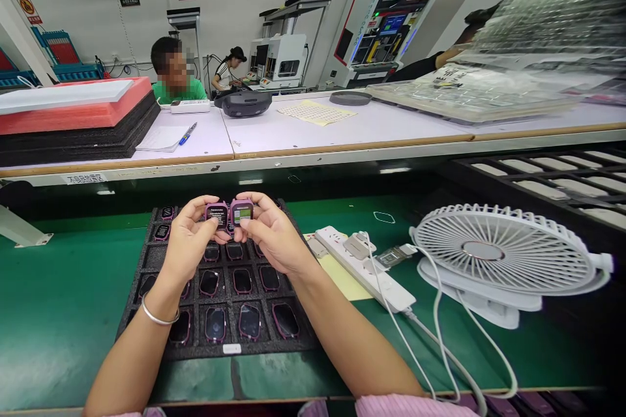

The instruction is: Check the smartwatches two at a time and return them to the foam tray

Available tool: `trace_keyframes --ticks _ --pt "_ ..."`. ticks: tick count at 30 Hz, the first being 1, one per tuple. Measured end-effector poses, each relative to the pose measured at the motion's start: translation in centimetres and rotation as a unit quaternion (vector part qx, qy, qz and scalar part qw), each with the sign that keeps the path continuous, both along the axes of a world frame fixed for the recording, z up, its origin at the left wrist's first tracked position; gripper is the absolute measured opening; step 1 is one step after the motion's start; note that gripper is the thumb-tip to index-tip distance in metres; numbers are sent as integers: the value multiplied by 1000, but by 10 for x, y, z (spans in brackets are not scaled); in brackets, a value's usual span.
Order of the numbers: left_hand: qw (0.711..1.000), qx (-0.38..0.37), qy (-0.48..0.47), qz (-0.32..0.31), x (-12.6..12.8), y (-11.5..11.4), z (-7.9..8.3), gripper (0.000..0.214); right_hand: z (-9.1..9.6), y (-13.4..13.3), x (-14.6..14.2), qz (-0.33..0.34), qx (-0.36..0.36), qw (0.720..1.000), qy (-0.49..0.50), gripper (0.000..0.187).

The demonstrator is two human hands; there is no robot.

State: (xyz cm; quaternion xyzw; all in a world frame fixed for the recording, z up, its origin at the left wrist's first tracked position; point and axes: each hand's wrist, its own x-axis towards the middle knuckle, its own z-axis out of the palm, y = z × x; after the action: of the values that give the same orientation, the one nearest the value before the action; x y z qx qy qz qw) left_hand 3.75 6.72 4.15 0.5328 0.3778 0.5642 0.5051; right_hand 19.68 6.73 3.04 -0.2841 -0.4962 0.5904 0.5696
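Note:
In the head view, my left hand (190, 238) grips a purple-framed smartwatch (216, 214) whose dark screen shows white text. My right hand (268, 231) pinches a second purple smartwatch (242, 213), its screen lit with green and white. Both watches are held side by side, without straps, over a black foam tray (195, 345). Several more purple watches lie in the tray's compartments, among them one smartwatch (250, 321) in the front row. My forearms and hands hide part of the tray.
Right of the tray lie a white power strip (362, 267) with cables and a white fan (489, 251). A raised shelf (303, 143) crosses behind, bearing foam sheets (73, 111), a pen (188, 134) and stacked clear trays (489, 91). Other people sit beyond it.

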Motion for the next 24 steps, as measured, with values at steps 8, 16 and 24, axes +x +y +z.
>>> trace_keyframes --ticks 8,16,24 --pt "1000 2 -17 -16 0 -1 0 42 -3 1 2 16 4 1000 -6 46" --pt "999 -25 -32 -27 0 -1 -1 31 -5 5 1 4 -37 999 27 31" --pt "998 -33 -44 -29 -1 -2 1 30 -5 3 1 -3 -17 1000 10 35"
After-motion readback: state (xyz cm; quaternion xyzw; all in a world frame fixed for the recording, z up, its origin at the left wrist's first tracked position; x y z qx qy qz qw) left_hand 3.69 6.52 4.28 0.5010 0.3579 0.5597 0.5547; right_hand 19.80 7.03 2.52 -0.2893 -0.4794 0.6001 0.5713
